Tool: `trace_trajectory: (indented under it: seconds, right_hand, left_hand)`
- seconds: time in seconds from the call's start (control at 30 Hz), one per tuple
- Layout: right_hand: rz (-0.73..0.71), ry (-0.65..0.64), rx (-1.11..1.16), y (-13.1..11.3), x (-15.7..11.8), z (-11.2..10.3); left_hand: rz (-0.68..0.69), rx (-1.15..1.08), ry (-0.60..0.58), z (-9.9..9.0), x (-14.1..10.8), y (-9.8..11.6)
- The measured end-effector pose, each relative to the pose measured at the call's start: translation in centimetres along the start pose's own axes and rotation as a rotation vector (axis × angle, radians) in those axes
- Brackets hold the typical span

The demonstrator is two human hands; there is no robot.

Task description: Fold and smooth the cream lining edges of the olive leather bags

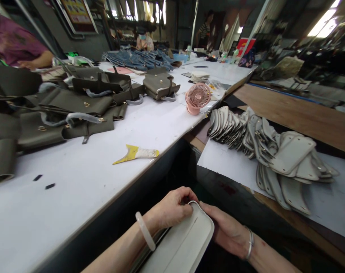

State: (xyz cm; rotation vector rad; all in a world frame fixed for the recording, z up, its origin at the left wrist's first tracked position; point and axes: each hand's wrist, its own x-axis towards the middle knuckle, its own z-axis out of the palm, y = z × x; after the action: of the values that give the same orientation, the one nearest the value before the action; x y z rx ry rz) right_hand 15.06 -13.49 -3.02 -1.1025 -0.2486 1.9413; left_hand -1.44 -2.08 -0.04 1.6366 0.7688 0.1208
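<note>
A pale grey-white bag [186, 239] with rounded corners and a thin dark line along its face lies low in the head view, partly cut off by the bottom edge. My left hand [174, 207], a white bangle at its wrist, has its fingers curled over the bag's far top edge. Around the right corner of the same edge my right hand [228, 229] is closed, its thumb on top and its other fingers hidden behind. A silver bracelet circles the right wrist. Whatever small part the fingertips may pinch is hidden.
Dark olive bags [76, 106] crowd the left of the white table [90, 182]. Nearer are a yellow scraper-like tool [135, 152] and a pink fan [198, 98]. Stacked grey-white panels [293, 155] lie on the right. A person in purple [19, 41] sits at far left.
</note>
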Motion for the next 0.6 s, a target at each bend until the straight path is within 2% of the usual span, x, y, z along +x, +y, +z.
trace_trajectory:
  seconds: [0.2, 0.4, 0.6]
  right_hand:
    - [-0.072, -0.026, -0.236, -0.5, -0.3, 0.3]
    - [-0.112, 0.046, -0.878, -2.7, -0.6, 0.3]
    - [-0.051, 0.013, -1.204, -5.2, -0.5, 1.4]
  left_hand:
    - [-0.017, 0.004, 0.001, 0.1, -0.2, -0.1]
    - [-0.011, 0.022, -0.016, 0.0, -0.1, -0.2]
    - [0.018, 0.014, 0.007, -0.3, 0.2, -0.4]
